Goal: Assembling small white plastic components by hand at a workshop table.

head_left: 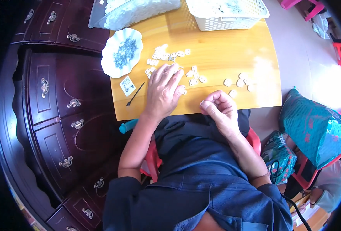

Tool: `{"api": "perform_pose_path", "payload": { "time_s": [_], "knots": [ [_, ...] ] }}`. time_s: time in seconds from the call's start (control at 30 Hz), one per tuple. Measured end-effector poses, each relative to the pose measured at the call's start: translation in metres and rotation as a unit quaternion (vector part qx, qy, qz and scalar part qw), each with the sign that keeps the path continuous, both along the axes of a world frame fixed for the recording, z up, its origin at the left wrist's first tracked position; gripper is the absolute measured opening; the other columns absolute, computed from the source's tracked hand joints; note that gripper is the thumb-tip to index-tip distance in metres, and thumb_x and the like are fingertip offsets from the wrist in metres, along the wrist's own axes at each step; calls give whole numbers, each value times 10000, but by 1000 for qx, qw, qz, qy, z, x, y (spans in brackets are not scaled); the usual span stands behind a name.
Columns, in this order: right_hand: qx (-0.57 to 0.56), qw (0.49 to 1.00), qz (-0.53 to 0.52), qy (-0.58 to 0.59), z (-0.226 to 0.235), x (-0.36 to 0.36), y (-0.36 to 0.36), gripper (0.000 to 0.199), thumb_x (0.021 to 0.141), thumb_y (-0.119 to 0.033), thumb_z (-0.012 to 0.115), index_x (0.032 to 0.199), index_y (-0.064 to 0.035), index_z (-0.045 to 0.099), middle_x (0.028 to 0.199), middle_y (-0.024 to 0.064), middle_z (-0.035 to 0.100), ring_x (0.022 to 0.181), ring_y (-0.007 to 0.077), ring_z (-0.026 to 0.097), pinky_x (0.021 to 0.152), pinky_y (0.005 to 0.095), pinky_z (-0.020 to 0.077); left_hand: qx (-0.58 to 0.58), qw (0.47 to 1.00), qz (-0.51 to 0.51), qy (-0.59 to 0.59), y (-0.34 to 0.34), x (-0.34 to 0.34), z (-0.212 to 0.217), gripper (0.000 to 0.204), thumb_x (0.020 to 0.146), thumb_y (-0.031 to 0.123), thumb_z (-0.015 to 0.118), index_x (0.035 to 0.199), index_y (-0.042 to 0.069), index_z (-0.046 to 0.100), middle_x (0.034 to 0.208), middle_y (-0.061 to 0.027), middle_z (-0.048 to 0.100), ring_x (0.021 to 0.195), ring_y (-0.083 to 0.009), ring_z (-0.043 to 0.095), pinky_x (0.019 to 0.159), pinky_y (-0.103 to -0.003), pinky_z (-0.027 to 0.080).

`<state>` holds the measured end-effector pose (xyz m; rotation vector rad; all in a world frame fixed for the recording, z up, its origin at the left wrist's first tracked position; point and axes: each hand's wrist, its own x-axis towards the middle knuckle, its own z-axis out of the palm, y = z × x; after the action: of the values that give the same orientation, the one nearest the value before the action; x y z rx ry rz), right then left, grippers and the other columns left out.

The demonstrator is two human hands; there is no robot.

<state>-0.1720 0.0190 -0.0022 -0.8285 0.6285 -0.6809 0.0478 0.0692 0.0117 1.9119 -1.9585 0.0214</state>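
The left hand (163,90) lies flat, fingers spread, on the small white pieces (170,57) scattered mid-table (216,54), seemingly sorting them. The right hand (220,109), at the near edge, pinches something tiny, too small to identify. Picking another piece needs a fine fingertip grip.

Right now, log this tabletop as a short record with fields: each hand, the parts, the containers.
left hand: flat, palm down on the small white parts, fingers spread over them
right hand: curled at the near table edge, fingertips pinched together; anything held is too small to tell
table: yellow wood
dish: white, scalloped, holding small dark metal pieces
basket: white perforated plastic, at the far edge
thin dark tool: lying left of the left hand
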Motion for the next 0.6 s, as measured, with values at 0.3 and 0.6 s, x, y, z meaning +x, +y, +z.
{"api": "perform_pose_path", "payload": {
  "time_s": [0.3, 0.6],
  "knots": [
    [5, 1000, -30, 9, 3, 0, 0, 99, 962, -13, 680, 1023, -31, 604, 891, -27, 636, 788, 37, 591, 754, 197, 499, -43, 999, 17, 17, -4, 8, -1, 313, 849, 142, 723, 1135, 19, 690, 1197, -161, 646, 1165, -378, 576, 1002, -478, 465],
    [-60, 996, -45, 46, -1, -3, -4, 113, 964, -15, 678, 1063, -8, 622, 915, -35, 639, 833, 21, 584, 773, 181, 485, -70, 997, 17, 20, -42, 12, 2, 97, 811, 79, 725, 904, 62, 704, 903, -93, 651, 897, -307, 613, 800, -428, 498]
  ]
}}
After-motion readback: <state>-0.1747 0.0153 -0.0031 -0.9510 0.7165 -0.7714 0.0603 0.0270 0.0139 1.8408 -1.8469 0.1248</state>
